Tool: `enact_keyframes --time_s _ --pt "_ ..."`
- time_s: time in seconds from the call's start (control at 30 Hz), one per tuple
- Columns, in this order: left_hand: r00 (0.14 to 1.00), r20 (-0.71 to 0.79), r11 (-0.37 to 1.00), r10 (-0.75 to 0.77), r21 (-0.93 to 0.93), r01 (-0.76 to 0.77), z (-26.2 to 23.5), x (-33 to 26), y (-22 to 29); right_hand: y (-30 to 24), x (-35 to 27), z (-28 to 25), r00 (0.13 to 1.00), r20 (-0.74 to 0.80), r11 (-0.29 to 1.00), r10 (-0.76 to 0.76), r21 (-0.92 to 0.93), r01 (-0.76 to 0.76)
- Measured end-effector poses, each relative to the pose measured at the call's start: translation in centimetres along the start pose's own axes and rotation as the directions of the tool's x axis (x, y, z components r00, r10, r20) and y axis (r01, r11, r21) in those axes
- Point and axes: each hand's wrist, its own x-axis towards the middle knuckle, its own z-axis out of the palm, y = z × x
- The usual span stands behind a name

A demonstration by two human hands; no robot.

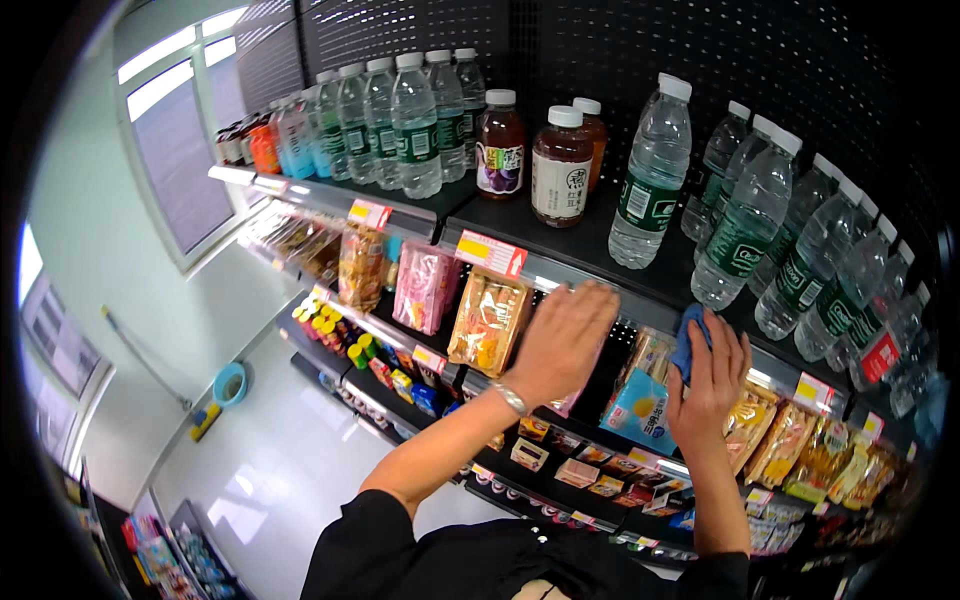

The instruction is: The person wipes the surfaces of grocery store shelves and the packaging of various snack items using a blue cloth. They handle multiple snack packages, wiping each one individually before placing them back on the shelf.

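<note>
My right hand [712, 380] presses a blue cloth [686, 342] against the front edge of the top shelf [590, 288], its fingers bent over it. My left hand [568, 338] lies against the same edge further left, fingers stretched out together, with nothing seen in it. Above and between my hands stands a clear water bottle [645, 185] with a green label. Behind the left hand, two dark drinks, a labelled bottle [562, 165] and a purple-labelled bottle [500, 145], stand upright. Below the cloth is a blue snack packet [642, 408]; beside my left wrist is a bag of bread [490, 322].
More water bottles [742, 235] crowd the shelf at right, and another group [415, 130] stands at left. Price tags [490, 252] line the shelf edge. Lower shelves hold small boxes [528, 455]. A blue basin [230, 383] sits on the floor near the wall.
</note>
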Motion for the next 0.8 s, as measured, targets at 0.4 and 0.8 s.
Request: enact_keyframes --time_s 0.4,0.8 --pt "0.974 -0.114 0.937 -0.198 0.272 0.222 -10.0 -7.2 -25.2 -12.8 7.4 9.1 1.0 -0.007 1.0 0.023 -0.007 -0.023" --pt "0.975 -0.203 0.915 -0.094 0.367 0.164 -7.8 -7.9 -27.5 -18.4 11.6 14.8 0.993 -0.103 0.99 -0.061 0.123 0.074"
